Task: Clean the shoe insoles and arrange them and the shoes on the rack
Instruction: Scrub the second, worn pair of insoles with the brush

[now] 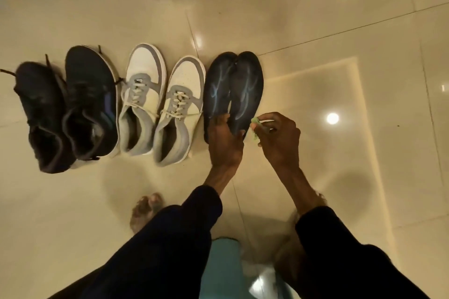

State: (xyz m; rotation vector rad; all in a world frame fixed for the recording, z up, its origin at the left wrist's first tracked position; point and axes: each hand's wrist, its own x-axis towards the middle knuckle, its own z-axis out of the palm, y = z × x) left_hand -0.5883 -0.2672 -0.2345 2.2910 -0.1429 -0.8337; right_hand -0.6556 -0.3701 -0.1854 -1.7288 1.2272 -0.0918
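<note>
Cleaning step judged underway: dark blue-streaked insoles (234,89) are gripped at the heels by left hand (224,139); small green cloth (255,128) is pinched by right hand (279,132) beside them. A toeward wipe is called for next.

Glossy cream tiled floor (315,31), blurred teal object (223,262).

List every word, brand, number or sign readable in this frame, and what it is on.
None can be read.
Dark insoles: pale blue markings, too blurred to read as letters.
Black shoes: one has a bluish side stripe, no lettering visible.
White and grey shoes: no label visible.
</note>
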